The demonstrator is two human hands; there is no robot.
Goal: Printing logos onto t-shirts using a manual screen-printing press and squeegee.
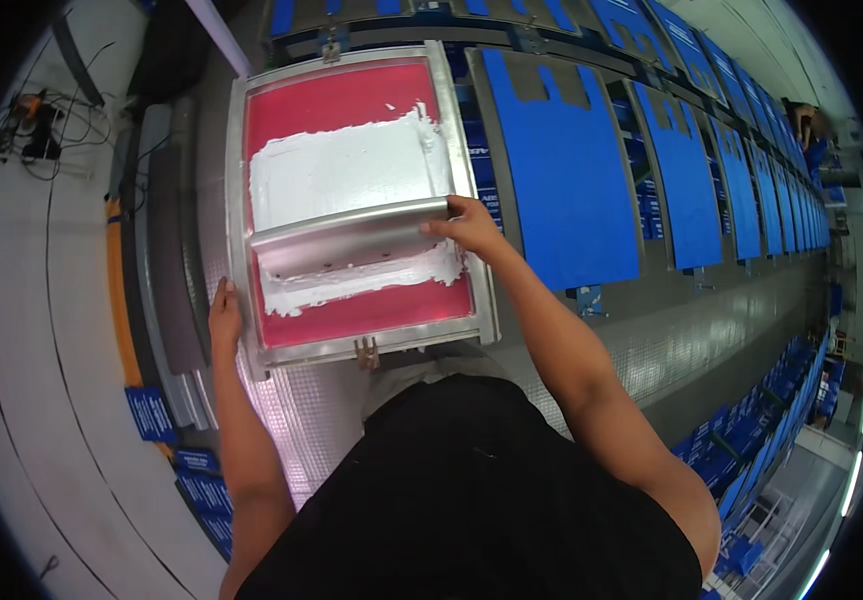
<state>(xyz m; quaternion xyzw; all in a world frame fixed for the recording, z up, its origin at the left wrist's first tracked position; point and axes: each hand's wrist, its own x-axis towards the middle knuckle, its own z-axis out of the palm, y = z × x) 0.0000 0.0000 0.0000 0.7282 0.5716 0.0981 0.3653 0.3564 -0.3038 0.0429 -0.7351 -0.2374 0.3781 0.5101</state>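
Note:
A metal screen printing frame (pixel 238 190) with a pink mesh (pixel 336 92) lies in front of me. Thick white ink (pixel 341 170) with ragged edges covers the middle of the mesh. Across the ink stands a long metal squeegee (pixel 341 240), tilted, its lower edge in the ink. My right hand (pixel 468 228) grips the squeegee's right end, thumb on the near face and fingers behind it. Beside the frame's left rail, my left hand (pixel 224 315) is closed at its outer edge; some of its fingers are hidden.
Blue cut-out panels (pixel 561 170) lie on boards in a long row to the right. A metal clamp (pixel 367 352) sits at the frame's near edge. Cables (pixel 46 130) lie on the pale surface at far left. Another person (pixel 806 125) is far off at right.

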